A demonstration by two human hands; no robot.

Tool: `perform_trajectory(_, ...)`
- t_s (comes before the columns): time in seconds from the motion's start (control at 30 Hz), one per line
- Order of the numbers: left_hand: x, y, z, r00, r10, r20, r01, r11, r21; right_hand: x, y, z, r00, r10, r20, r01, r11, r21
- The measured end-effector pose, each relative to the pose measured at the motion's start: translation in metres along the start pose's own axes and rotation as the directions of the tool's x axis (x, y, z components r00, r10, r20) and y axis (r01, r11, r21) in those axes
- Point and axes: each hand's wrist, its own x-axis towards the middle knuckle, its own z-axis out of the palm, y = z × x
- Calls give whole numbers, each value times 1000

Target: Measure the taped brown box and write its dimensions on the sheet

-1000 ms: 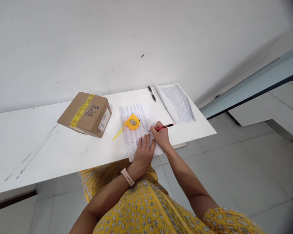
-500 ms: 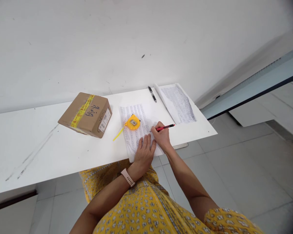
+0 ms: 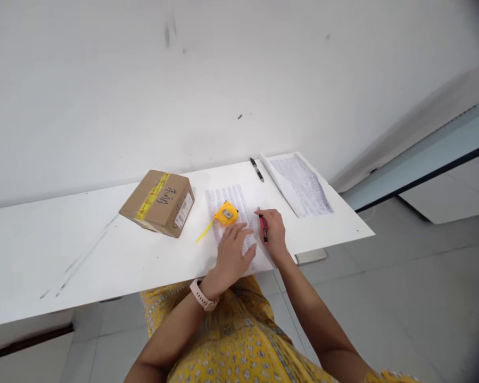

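Pinching red pen (image 3: 263,227) in right hand (image 3: 275,235), pressing printed sheet (image 3: 242,201) flat with spread left hand (image 3: 231,254), tape measure (image 3: 226,214) at 12 o'clock; marking seemingly unfinished

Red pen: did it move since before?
Yes. The red pen in the right hand has turned: it stuck out sideways toward the right-hand sheet, now it runs front to back, still just right of the yellow tape measure.

Matt cardboard box (image 3: 158,202), glossy yellow plastic tape measure (image 3: 226,214), smooth white table (image 3: 104,260).
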Motion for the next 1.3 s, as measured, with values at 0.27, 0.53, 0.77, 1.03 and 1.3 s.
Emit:
perform_trajectory(0.27, 53, -38, -16, 961, -264, -76, 275, 930, 242, 0, 12, 19, 997, 9, -78, -14, 998, -62)
perform_trajectory(0.53, 20, -14, -43, 914, -379, 143, 400, 793, -459, -3, -36, -2, 985, 173, 8, -163, 913, 374)
perform_trajectory(0.77, -37, -3, -106, 891, -364, 270, 419, 433, -798, 3, -123, -20, 810, -12, 586, -424, 679, 599)
perform_trajectory(1.03, -105, -20, -177, 884, -457, 102, 332, 459, -824, 42, -178, 1, 704, -223, 675, -420, 636, 648)
perform_trajectory(1.3, -148, -55, -231, 754, -656, -30, 383, 477, -792, 177, -205, 69, 855, -101, 508, -309, 688, 657)
